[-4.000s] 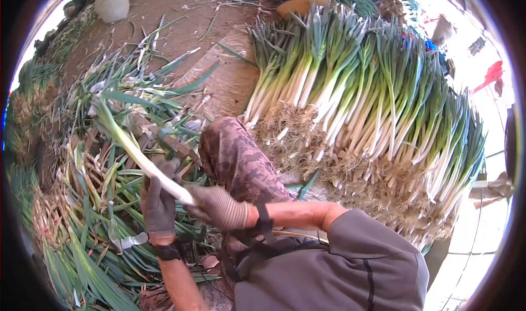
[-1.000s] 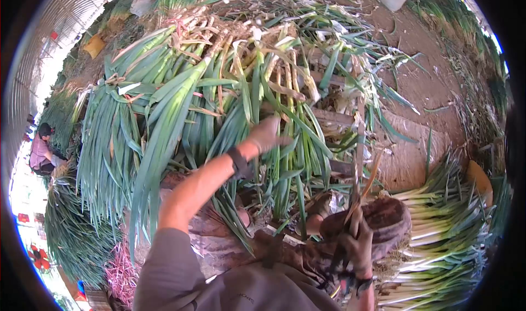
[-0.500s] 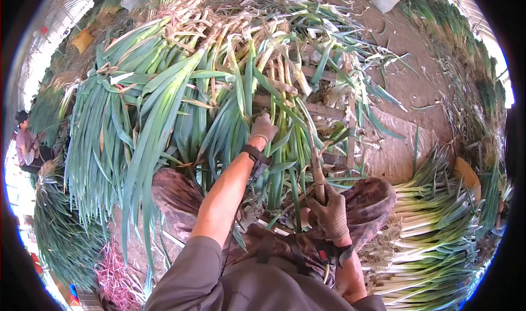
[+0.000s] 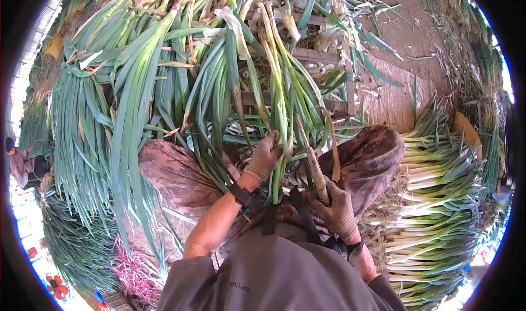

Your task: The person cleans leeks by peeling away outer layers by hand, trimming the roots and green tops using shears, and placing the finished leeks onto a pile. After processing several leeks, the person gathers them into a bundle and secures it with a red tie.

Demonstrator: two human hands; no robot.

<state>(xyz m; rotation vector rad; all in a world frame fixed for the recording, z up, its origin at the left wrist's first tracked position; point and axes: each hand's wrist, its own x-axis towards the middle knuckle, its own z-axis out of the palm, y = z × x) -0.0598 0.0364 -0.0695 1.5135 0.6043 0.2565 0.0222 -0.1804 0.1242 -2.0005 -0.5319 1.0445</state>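
Observation:
My left hand (image 4: 263, 156), in a knitted glove, is closed round a few leeks (image 4: 279, 103) with yellowish stalks and long green leaves, in front of my lap. The leeks run from the pile down past my fingers. My right hand (image 4: 332, 206), also gloved, is wrapped round a brown stick-like tool (image 4: 314, 167) that points up and away from me. Its kind cannot be made out. A dry brown leaf (image 4: 334, 152) hangs close beside the tool. The big leek pile (image 4: 131, 92) lies ahead of me and to the left.
Trimmed leeks (image 4: 433, 201) with white stems lie stacked on my right. A wooden frame (image 4: 334, 105) stands under the pile. More green bundles (image 4: 76, 240) lie at left, near reddish strands (image 4: 134, 270). Another person (image 4: 24, 166) sits at the far left.
My left hand has drawn back toward my lap, bringing the leeks nearer. The right hand stays low with the tool, which now tilts more to the left. The view has tipped downward.

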